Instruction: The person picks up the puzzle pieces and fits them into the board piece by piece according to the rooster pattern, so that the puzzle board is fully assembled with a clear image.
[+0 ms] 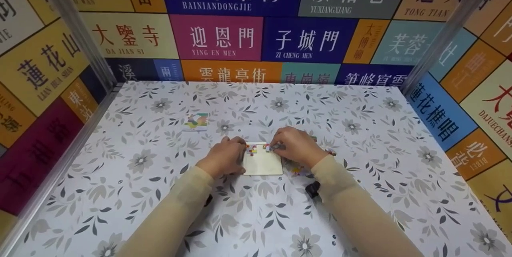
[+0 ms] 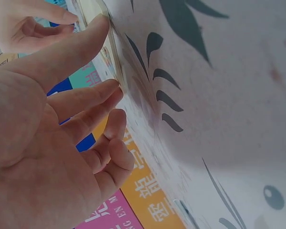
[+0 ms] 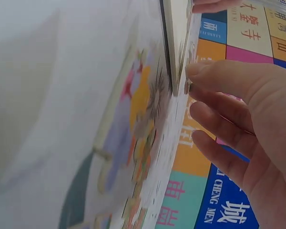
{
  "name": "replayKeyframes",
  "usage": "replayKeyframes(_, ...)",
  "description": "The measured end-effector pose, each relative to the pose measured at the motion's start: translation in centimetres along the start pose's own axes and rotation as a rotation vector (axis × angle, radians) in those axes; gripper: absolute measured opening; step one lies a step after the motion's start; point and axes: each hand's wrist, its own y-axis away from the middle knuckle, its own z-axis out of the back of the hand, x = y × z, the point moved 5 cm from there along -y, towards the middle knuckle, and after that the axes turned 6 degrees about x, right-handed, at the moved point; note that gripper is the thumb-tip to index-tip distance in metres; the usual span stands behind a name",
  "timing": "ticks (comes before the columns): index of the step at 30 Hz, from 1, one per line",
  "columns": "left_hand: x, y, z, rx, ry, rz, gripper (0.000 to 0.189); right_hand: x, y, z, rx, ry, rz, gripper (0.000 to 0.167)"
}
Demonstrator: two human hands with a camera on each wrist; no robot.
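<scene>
A shallow cream puzzle board (image 1: pixel 263 166) lies flat between the two hands. A few small colourful puzzle pieces (image 1: pixel 252 150) sit along its far side. My left hand (image 1: pixel 225 157) is at the board's left edge; in the left wrist view its thumb (image 2: pixel 93 36) and nearly straight fingertips touch that edge, spaced apart. Over the far right corner, my right hand (image 1: pixel 299 145) pinches a small puzzle piece (image 3: pixel 188 87) between thumb and index finger, its other fingers loosely bent. The piece's printed face is mostly hidden by the fingers.
Several loose puzzle pieces (image 1: pixel 297 171) lie on the table right of the board, partly under the right hand and wrist. A small colourful picture card (image 1: pixel 196 122) rests beyond the left hand. The flower-patterned tabletop (image 1: pixel 240 217) meets sign-covered walls (image 1: pixel 216 39) at the back and sides.
</scene>
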Motion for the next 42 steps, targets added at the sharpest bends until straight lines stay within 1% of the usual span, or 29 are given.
replayKeyframes(4,0.1,-0.1,-0.1,-0.003,-0.016,0.003,0.064,0.7,-0.5,-0.3,-0.011,0.014,0.033,0.012)
replayKeyframes(13,0.0,-0.1,-0.1,-0.006,-0.022,0.007,0.063,1.5,-1.3,-0.8,0.014,0.02,0.068,0.014)
replayKeyframes(17,-0.1,0.2,0.0,-0.036,-0.033,-0.03,0.059,1.9,-1.7,-1.1,0.021,0.019,0.095,0.014)
replayKeyframes(21,-0.1,0.2,-0.1,-0.059,-0.052,-0.056,0.055,2.1,-1.8,-1.3,0.023,0.03,0.097,0.014)
replayKeyframes(28,-0.1,0.0,-0.1,-0.041,-0.047,-0.024,0.058,2.2,-1.8,-1.3,0.023,0.053,0.089,0.013)
replayKeyframes(34,-0.2,-0.1,-0.1,-0.028,-0.047,-0.01,0.06,2.1,-1.7,-1.3,0.023,0.061,0.079,0.013)
replayKeyframes(42,-0.1,-0.1,-0.1,-0.03,-0.05,-0.013,0.059,2.2,-1.7,-1.5,0.044,0.035,0.118,0.015)
